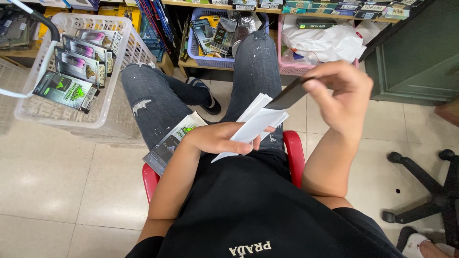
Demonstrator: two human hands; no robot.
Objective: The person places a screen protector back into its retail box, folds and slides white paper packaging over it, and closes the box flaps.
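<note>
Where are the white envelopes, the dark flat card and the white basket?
white envelopes [258,125], head view, middle of the stack in the left hand
dark flat card [287,95], head view, middle of its dark face
white basket [125,45], head view, its right wall

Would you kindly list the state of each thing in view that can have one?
Left hand: closed on white sleeves, fanned out.
Right hand: pinching a dark flat card, tilted, blurred.
Packet: lying on the left thigh.
White basket: upright, holding standing packets.
Blue basket: on the low shelf, filled.
Pink basket: holding a white bag.
</note>
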